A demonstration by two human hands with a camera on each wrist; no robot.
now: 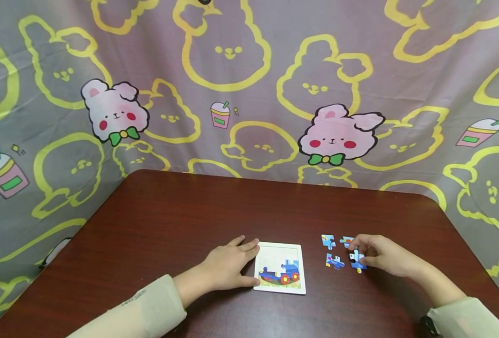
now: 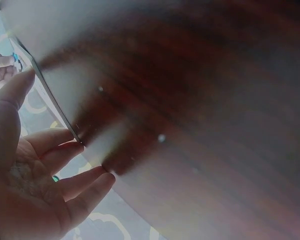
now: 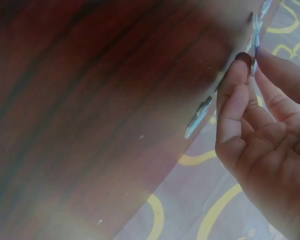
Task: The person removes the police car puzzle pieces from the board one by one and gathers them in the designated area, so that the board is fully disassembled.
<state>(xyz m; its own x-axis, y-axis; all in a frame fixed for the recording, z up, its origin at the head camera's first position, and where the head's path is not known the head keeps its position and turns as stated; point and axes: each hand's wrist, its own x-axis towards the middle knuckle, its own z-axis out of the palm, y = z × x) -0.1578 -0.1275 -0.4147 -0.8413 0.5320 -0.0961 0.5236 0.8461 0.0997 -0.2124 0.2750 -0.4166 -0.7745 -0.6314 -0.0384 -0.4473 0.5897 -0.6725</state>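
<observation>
A white-framed puzzle board (image 1: 301,277) lies on the table, partly filled with a blue train picture with red and yellow wheels; its upper part shows bare backing. My left hand (image 1: 228,265) rests at the board's left edge, thumb and fingers spread and touching the rim. To the right, my right hand (image 1: 386,256) pinches a blue puzzle piece (image 1: 358,266) between thumb and fingers. Close by lie other loose jigsaw pieces: a light blue one (image 1: 327,241), one with red and blue (image 1: 334,261), and one (image 1: 346,241) partly hidden behind the right fingers.
The dark reddish-brown table (image 1: 190,211) has rounded far corners. A curtain (image 1: 249,103) printed with yellow outlines and cartoon rabbits hangs behind it and along both sides. Sleeves in a pale colour cover both forearms.
</observation>
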